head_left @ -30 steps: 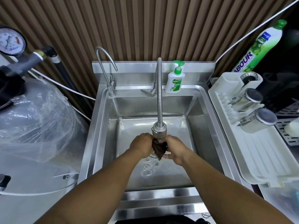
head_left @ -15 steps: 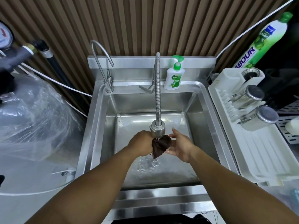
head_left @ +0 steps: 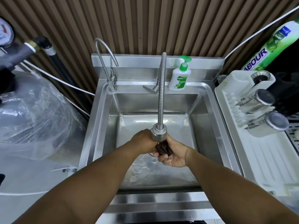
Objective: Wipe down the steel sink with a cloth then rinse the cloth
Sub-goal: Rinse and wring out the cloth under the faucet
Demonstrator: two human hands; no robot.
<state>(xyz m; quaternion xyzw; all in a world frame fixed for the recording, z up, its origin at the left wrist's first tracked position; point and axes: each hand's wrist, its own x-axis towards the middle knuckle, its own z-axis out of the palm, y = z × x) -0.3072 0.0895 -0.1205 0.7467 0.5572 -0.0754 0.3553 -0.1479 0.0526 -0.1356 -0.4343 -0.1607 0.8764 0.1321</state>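
A dark brown cloth [head_left: 163,148], bunched and wet, sits right under the spray head of the flexible steel faucet [head_left: 161,101] over the steel sink [head_left: 103,126]. My left hand [head_left: 143,140] grips the cloth's left side with curled fingers. My right hand [head_left: 172,153] wraps round the cloth from the right and below. Water splashes and foams on the sink floor beneath the hands. Most of the cloth is hidden between the hands and behind the spray head.
A thin gooseneck tap [head_left: 106,62] stands at the sink's back left. A green-capped soap dispenser [head_left: 179,76] stands on the back ledge. A white drying rack [head_left: 262,159] with steel cups [head_left: 265,125] lies to the right, a plastic-wrapped tank [head_left: 35,113] to the left.
My right hand had opened half a second ago with fingers spread; now it has closed round the cloth again. The cloth stays under the spray head.
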